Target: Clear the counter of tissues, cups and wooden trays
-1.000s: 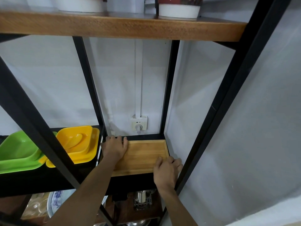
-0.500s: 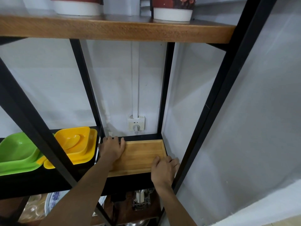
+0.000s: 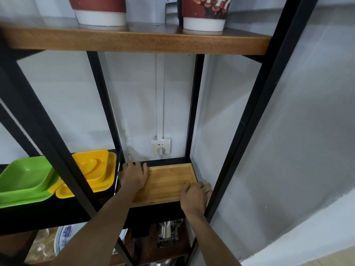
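A wooden tray (image 3: 169, 181) lies flat on the black shelf (image 3: 157, 211) at the right end of a black metal rack. My left hand (image 3: 134, 176) rests palm down on the tray's left side, fingers spread toward the back edge. My right hand (image 3: 195, 194) lies on the tray's front right corner, its fingers curled over the rim. Two red and white paper cups (image 3: 99, 10) (image 3: 205, 13) stand on the wooden shelf (image 3: 134, 42) above.
Yellow dishes (image 3: 96, 169) and a green dish (image 3: 25, 181) sit on the same shelf to the left. A wall socket (image 3: 161, 147) is behind the tray. Black uprights (image 3: 247, 121) frame the bay. Plates and metal ware (image 3: 167, 233) fill the shelf below.
Both hands stay on the tray, which has barely shifted. The view has tilted up, showing more of the cups on the upper shelf.
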